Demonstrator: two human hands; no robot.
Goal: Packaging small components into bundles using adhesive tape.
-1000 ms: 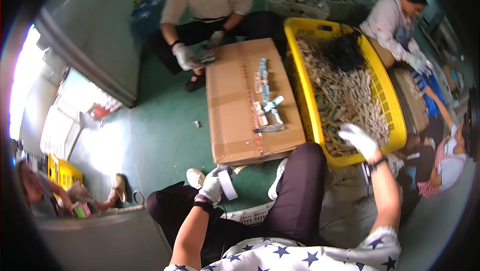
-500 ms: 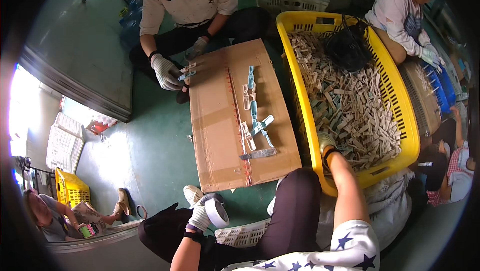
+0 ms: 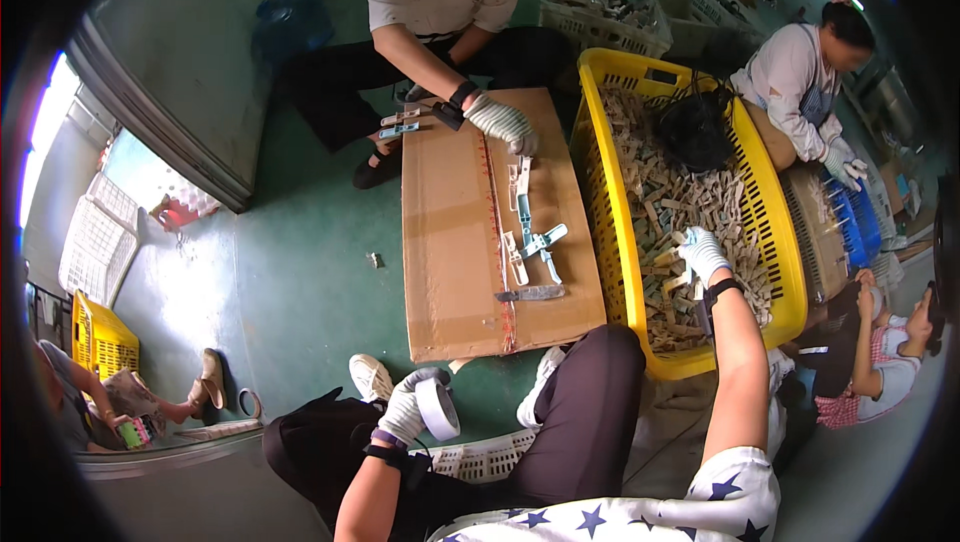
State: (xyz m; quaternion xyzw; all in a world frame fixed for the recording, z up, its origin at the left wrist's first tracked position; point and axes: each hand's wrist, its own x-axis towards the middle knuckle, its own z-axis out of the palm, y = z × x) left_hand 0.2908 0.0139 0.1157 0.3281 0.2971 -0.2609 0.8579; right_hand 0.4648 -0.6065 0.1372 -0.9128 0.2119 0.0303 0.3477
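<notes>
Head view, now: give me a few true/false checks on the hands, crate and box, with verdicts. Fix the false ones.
1. The right hand is at the clips in the yellow crate. True.
2. The left hand is empty. False: the left hand holds a white roll.
3. A co-worker's gloved hand is over the cardboard box. True.
4. All the clips are in the yellow crate. False: several also lie on the cardboard box.
5. In the picture, a blue tray is to the right of the yellow crate. True.
</notes>
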